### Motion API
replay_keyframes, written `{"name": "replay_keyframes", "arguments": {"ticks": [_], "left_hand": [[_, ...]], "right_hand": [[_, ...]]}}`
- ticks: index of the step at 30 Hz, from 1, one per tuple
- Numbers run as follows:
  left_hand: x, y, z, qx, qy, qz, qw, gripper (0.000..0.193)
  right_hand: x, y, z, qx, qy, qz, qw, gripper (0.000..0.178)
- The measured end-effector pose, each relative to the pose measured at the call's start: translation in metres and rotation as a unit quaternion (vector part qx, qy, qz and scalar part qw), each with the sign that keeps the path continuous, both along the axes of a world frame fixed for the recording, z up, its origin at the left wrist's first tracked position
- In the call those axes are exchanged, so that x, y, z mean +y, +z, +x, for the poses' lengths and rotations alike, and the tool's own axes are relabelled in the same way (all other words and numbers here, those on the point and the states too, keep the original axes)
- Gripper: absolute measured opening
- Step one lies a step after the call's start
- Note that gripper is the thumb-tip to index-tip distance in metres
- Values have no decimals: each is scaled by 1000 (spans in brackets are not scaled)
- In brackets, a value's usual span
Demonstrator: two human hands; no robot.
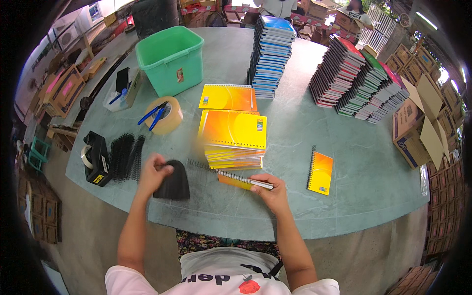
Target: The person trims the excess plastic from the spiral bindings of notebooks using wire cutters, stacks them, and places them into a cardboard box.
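My right hand [271, 191] grips a yellow-orange notebook [234, 182] by its right end, spine side up. A dark spiral coil [197, 166] runs along the spine and sticks out past its left end. My left hand [155, 173], slightly blurred, has its fingers curled together at the left edge of a black round-topped pad [173, 183]; what they hold, if anything, I cannot make out. Just beyond the held notebook rises a stack of yellow notebooks [232, 129] with punched edges. To the right lies a spiral-bound yellow-orange notebook [320, 172].
Black coils [127, 156] lie beside a tape dispenser [96, 160] at left. Blue-handled pliers [153, 116] rest on a tape roll [169, 120]. Behind stand a green bin [169, 61], a blue notebook stack [271, 56] and red [338, 71] and green stacks. An open carton [410, 128] is at right.
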State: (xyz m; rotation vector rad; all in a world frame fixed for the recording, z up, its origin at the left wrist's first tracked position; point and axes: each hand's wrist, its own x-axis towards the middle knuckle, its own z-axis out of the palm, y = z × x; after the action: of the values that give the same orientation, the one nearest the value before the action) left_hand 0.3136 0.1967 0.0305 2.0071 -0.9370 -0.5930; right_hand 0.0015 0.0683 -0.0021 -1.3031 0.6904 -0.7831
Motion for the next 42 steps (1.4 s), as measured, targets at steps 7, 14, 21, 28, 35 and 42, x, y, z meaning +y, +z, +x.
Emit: {"name": "replay_keyframes", "arguments": {"ticks": [7, 14, 21, 28, 35, 42], "left_hand": [[-24, 33, -91, -244, -156, -153, 945, 14], [-62, 3, -140, -331, -347, -256, 839, 11], [-63, 16, -142, -365, -390, -137, 834, 6], [-62, 23, -153, -328, -349, -173, 860, 12], [-59, 37, -130, -348, -397, -71, 847, 26], [-61, 26, -131, -304, -445, -106, 836, 20]], "right_hand": [[2, -2, 3, 45, -16, -136, 990, 17], [13, 12, -4, 79, -33, -105, 991, 19], [21, 4, -4, 21, -74, -117, 990, 21], [25, 13, 0, 36, -86, -115, 989, 20], [24, 11, 0, 100, -98, -192, 971, 20], [18, 16, -8, 139, -62, -257, 954, 21]]}}
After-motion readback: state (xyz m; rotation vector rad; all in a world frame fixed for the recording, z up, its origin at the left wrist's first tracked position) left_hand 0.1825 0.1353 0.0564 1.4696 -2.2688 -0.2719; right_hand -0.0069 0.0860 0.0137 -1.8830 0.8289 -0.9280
